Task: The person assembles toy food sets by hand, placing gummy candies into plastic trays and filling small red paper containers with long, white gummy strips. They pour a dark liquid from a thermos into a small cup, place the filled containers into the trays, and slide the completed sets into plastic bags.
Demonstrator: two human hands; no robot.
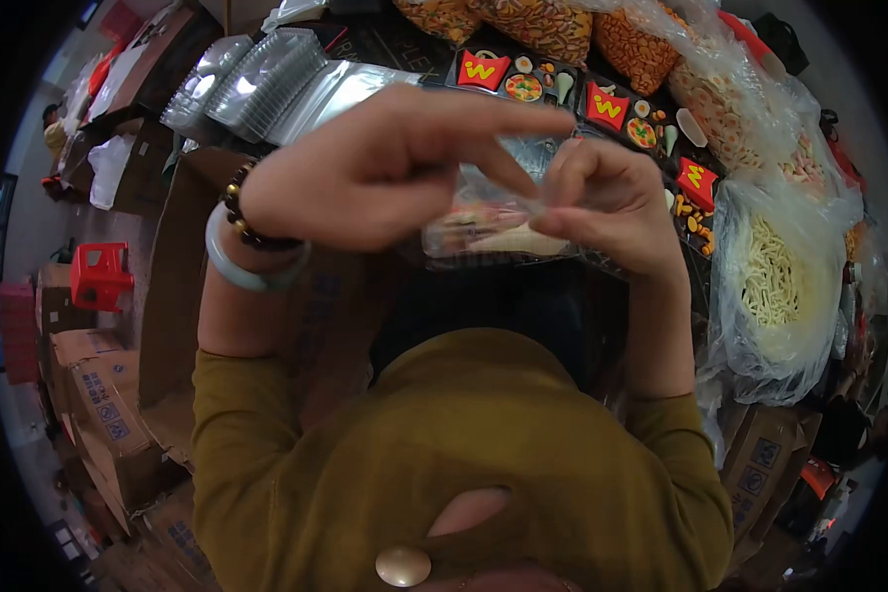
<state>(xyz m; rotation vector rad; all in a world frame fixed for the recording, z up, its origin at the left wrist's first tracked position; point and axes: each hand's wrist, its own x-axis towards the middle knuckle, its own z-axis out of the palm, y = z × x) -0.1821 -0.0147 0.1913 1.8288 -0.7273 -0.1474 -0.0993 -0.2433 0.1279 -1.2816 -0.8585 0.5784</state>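
My left hand, with a beaded bracelet and a pale bangle at the wrist, reaches across to the right. Its index finger is stretched out, another finger points down toward my right hand, and motion blurs it slightly. My right hand is closed in a pinch, thumb against fingers; a small pale bit shows at the tips, too small to name. Under and between both hands lies a clear plastic package with colourful contents, partly hidden by my left hand.
Behind stand stacked clear plastic trays. Toy food pieces with red fries-box shapes lie on the dark table. Bags of small orange pieces and a bag of pale strips sit right. Cardboard boxes and a red stool are left.
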